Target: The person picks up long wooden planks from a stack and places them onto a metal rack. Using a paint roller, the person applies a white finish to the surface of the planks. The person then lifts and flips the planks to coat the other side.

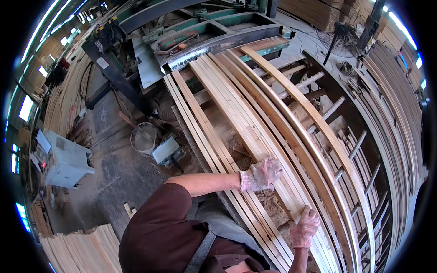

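A bundle of long, pale wooden strips [248, 128] lies side by side on the roller stand in front of me. My left hand [264, 174], in a whitish knit glove, is closed over the bundle's middle with its fingers curled across the top. Nearer to me, my right hand [305, 226], gloved too, grips the near part of the same bundle. The undersides of both hands are hidden. On the left of the bundle run a few narrower strips [205, 123], with a gap between. Thicker boards [291, 129] lie along its right side.
Metal rollers [332, 108] show beneath the curved-looking outer board [309, 107]. A green machine frame [218, 29] stands at the far end. To the left are a bucket [144, 138], a grey cabinet [68, 159] and stacked timber [82, 250]. More long strips [387, 109] are piled at right.
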The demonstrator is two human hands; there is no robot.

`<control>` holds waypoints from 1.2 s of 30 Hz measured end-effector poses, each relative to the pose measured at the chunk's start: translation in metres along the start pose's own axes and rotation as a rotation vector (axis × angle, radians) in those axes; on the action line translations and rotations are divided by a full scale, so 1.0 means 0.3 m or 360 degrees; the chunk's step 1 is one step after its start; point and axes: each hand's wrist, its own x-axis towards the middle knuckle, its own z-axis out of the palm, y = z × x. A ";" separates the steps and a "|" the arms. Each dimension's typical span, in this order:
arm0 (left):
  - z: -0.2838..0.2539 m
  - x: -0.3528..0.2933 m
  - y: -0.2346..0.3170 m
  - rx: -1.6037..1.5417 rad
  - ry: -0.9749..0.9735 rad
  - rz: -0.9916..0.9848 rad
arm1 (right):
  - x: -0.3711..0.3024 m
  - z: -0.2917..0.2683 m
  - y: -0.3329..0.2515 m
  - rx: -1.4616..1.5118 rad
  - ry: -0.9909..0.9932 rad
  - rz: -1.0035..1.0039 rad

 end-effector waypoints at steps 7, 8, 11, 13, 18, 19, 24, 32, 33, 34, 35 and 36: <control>0.259 -0.056 -0.019 -0.1505 0.0152 -0.0278 | 0.019 0.001 0.038 0.0019 0.0017 -0.0096; 0.182 -0.007 0.007 -0.0755 0.0016 -0.0179 | 0.020 0.001 0.053 0.0022 0.0026 -0.0028; 0.167 -0.033 -0.009 -0.1421 0.0101 -0.0290 | 0.016 -0.020 0.009 0.0083 0.0037 -0.0030; 0.165 -0.061 -0.028 0.0111 0.0369 0.0064 | 0.021 -0.039 -0.011 0.0112 0.0029 -0.0054; -0.070 -0.039 0.073 0.0052 -0.0301 -0.0171 | -0.017 -0.002 0.020 0.0054 0.0037 -0.0091; -0.062 -0.045 0.065 0.0022 -0.0254 -0.0140 | -0.025 0.014 0.043 0.0092 0.0028 -0.0137; -0.019 -0.059 0.061 0.0337 -0.0055 0.0007 | -0.024 -0.057 -0.008 0.0213 0.0113 -0.0114; -0.084 -0.081 0.088 0.0361 -0.0068 -0.0008 | -0.165 0.055 -0.103 -0.0004 0.0202 0.0056; -0.089 -0.079 0.085 0.0314 -0.0028 0.0002 | -0.161 0.048 -0.103 0.0011 0.0200 0.0053; -0.086 -0.087 0.093 0.0266 0.0010 0.0007 | -0.164 0.044 -0.101 0.0027 0.0197 0.0047; -0.075 -0.087 0.099 0.0227 0.0037 -0.0008 | -0.174 0.050 -0.099 0.0000 0.0223 0.0061; -0.056 -0.082 0.100 0.0196 0.0064 -0.0023 | -0.186 0.067 -0.084 0.0046 0.0218 0.0067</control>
